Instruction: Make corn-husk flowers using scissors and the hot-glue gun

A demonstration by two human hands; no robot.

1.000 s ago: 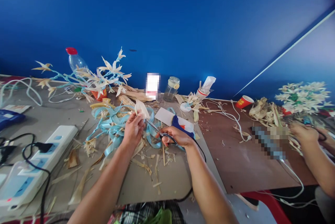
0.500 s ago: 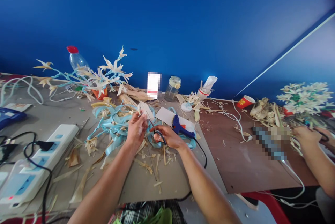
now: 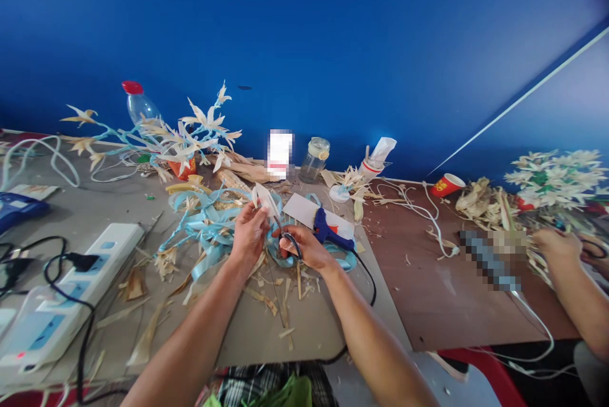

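Observation:
Between the fingers of my left hand [image 3: 250, 229] is a pale piece of dried husk [image 3: 266, 199], held upright over the table. My right hand [image 3: 304, 247] is closed around the dark handles of a pair of scissors [image 3: 293, 243], whose blades point up and left at the husk. Whether the blades touch it I cannot tell. Light blue ribbon [image 3: 209, 229] lies in a loose tangle behind and left of my hands. Just right of my right hand, a blue glue gun [image 3: 328, 229] rests on a white card [image 3: 299, 206].
A white power strip [image 3: 102, 267] with black cords lies at left. Husk flowers on blue stems [image 3: 190, 141] stand behind, near a clear jar [image 3: 314, 158]. At right are a red paper cup [image 3: 447, 185], white flowers [image 3: 556, 179] and another person's hand [image 3: 556, 245].
My left hand and the husk have shifted very slightly, and the scissors have turned a little in my right hand. The other person's hands at right have moved slightly.

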